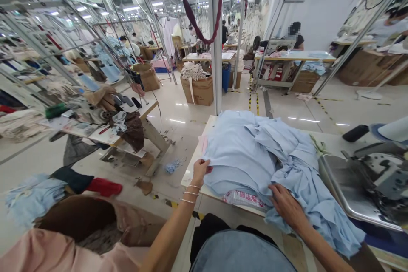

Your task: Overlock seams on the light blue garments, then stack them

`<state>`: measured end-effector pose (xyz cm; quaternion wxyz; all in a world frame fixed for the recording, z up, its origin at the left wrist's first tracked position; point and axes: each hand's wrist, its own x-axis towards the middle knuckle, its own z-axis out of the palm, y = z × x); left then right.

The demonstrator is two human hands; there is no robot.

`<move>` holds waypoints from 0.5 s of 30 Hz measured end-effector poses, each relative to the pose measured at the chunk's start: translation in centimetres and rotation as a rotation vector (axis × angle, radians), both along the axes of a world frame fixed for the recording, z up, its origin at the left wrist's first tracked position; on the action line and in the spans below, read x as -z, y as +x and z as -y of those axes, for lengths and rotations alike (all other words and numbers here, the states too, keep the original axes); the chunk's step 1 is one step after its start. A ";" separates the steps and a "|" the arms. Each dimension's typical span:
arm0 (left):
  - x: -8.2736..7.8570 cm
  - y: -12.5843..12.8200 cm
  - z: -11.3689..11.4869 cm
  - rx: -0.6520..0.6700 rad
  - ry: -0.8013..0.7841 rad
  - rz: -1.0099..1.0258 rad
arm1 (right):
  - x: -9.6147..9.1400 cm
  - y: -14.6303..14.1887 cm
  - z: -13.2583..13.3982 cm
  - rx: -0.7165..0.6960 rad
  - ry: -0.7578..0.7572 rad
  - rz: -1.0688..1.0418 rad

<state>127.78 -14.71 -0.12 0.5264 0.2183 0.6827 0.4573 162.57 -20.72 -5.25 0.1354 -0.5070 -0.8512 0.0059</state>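
**While the left hand [200, 172] and right hand [285, 208] rest on one heap of pale blue cloth [245, 157], it looks soft and light**

The heap sits on the near end of a white surface [210, 125], with a plastic bag [244, 199] showing under its near edge. It seems to be many thin layers, too bunched to count. They would probably feel slippery and slump if lifted from the middle, so the flatter edge beside the left hand looks the best place to take hold. That hand's fingers curl over the edge and appear to pinch the top layers, and three thin bangles [190, 193] circle its wrist. The right hand lies half open on a fold; whether it grips, I cannot tell. At the right of the frame stands one sewing machine [379, 178] with a steel plate [338, 182]. Upper centre, one cardboard box [196, 93] carries a pale bundle.
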 end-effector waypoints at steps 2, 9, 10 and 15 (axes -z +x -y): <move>0.0 -0.2 1.4 -0.035 -0.006 0.053 | 0.2 -0.5 -0.7 -0.018 0.002 0.019; -0.3 -0.8 3.9 -0.063 -0.024 0.148 | -1.4 2.4 -1.5 -0.116 0.004 0.010; -0.1 -0.8 4.4 -0.060 -0.035 0.141 | -1.5 2.8 -1.2 -0.145 -0.003 0.010; 1.2 -0.7 6.8 -0.029 -0.127 0.097 | -1.1 3.1 -0.2 -0.215 -0.013 0.030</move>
